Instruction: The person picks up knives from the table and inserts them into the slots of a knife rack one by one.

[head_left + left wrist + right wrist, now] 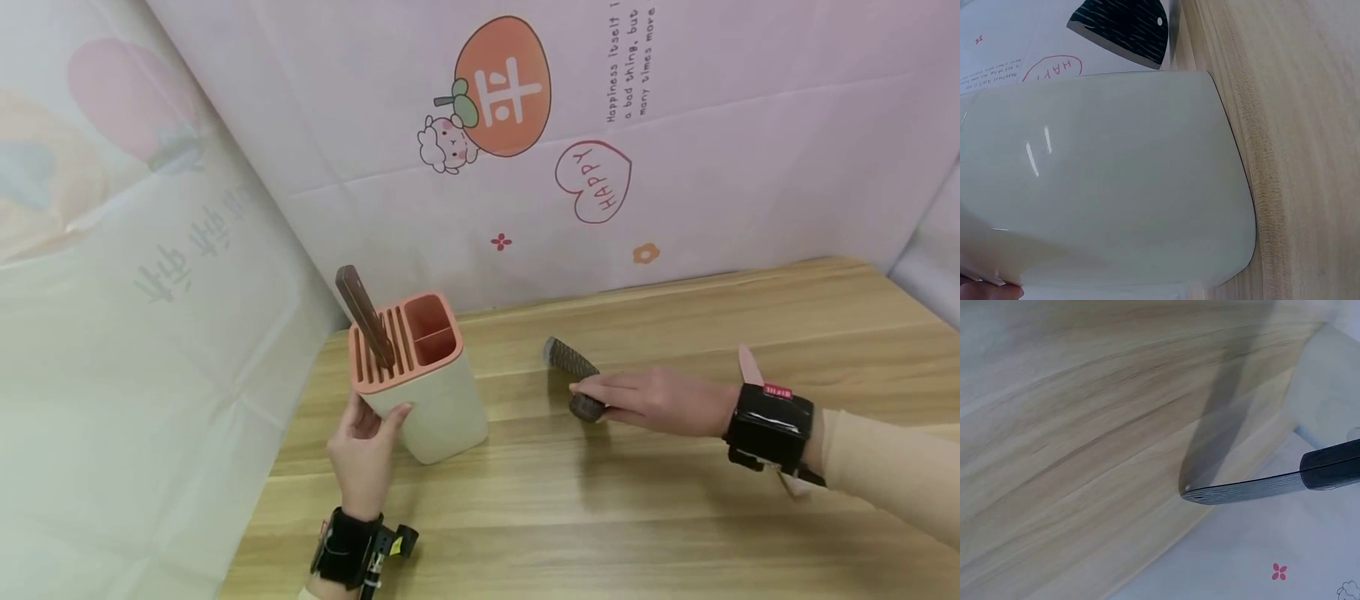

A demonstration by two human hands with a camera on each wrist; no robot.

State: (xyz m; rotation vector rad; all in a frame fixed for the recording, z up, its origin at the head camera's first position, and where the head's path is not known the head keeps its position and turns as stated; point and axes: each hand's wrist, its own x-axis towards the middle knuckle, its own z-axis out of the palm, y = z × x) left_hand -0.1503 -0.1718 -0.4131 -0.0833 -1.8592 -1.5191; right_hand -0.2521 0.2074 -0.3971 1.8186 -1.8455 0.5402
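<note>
My left hand [363,454] grips a cream knife block [442,417] by its near left corner, thumb on the front face. The block has a salmon slotted top, and a brown-handled knife [363,317] stands in one slot. To the right, my right hand [656,400] holds a second knife [572,360] by its dark handle. Its broad dark blade [1125,28] has a wavy pattern and a small hole, as the left wrist view shows. In the right wrist view the blade [1247,489] appears nearly edge-on, close over the wooden table.
A pink blade-like thing [748,364] lies beneath my right wrist, mostly hidden. The wooden table [525,517] meets a printed white cloth [375,108] behind and on the left. Two open compartments [435,333] occupy the block's right side.
</note>
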